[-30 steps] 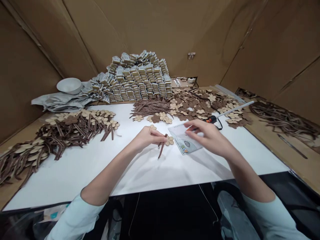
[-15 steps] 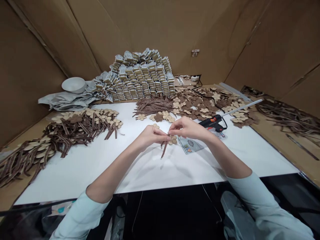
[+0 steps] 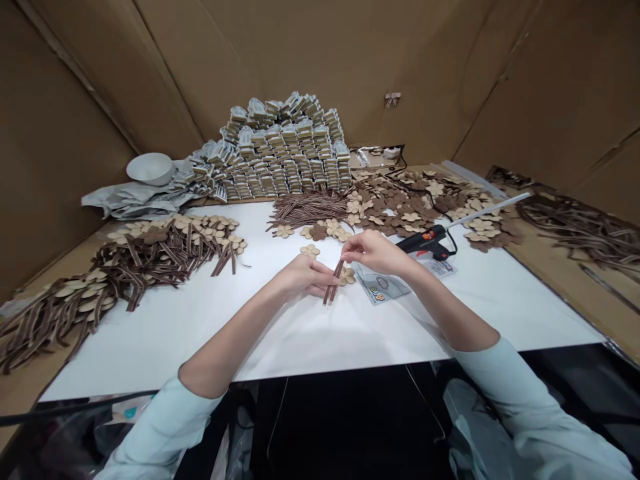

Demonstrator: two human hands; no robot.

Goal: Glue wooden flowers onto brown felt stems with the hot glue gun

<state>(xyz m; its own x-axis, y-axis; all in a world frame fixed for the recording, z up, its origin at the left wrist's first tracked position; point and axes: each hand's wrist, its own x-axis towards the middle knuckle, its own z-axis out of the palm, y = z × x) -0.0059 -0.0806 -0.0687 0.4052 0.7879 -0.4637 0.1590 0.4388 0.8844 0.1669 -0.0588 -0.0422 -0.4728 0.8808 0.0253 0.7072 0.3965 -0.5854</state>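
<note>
My left hand [image 3: 303, 278] is shut on a short bunch of brown striped ribbon strips [image 3: 333, 283], which hang down past its fingertips. My right hand [image 3: 373, 252] sits just above and to the right, its fingertips pinched together near the ribbon's top end. Nothing shows between those fingers. A small pale wooden flower cutout [image 3: 347, 276] lies on the table right beside the ribbon. Another one [image 3: 310, 251] lies just beyond my left hand.
A black and orange hot glue gun [image 3: 425, 243] lies beyond my right hand, next to a printed plastic packet [image 3: 381, 287]. Piles of wooden flowers and ribbon [image 3: 150, 257] cover the white table's [image 3: 295, 353] sides. Stacked packaged items [image 3: 285, 150] rise behind, with cardboard walls around.
My right hand has come from over the plastic packet to the ribbon, then lifted slightly off its top end. The glue gun is now uncovered, and the ribbon stands more upright in my left hand.
</note>
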